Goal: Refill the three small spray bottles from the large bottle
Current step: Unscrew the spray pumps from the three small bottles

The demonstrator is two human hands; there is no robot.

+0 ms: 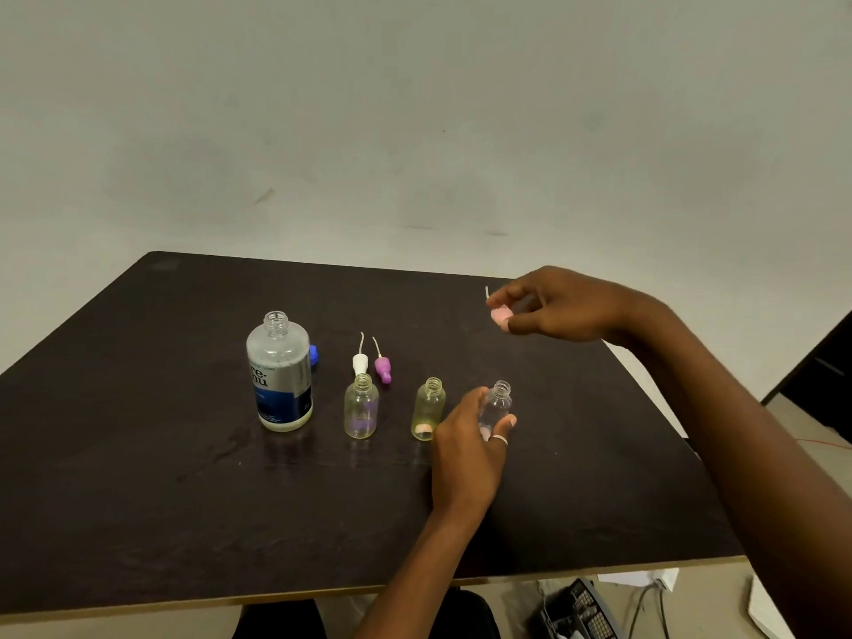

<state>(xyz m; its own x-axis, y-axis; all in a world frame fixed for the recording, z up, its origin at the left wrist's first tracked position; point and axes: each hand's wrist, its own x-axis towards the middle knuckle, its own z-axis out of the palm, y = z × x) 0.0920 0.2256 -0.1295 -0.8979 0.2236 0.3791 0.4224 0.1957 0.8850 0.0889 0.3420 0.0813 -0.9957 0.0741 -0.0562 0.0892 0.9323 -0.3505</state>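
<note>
The large bottle (280,373) stands uncapped at the left of the dark table (138,477), its blue cap (314,355) behind it. Three small clear bottles stand open in a row: the left one (361,406), the middle yellowish one (428,409) and the right one (497,405). My left hand (468,454) grips the right small bottle on the table. My right hand (560,304) is raised above the table's far right, pinching a pink spray top (500,315) with its thin tube pointing up. A white spray top (360,362) and a purple spray top (382,367) lie behind the left bottle.
A plain wall rises behind the table. Below the near right table edge, on the floor, are a black crate (578,613), cables and white papers (645,578). A dark piece of furniture (820,362) stands at the right edge.
</note>
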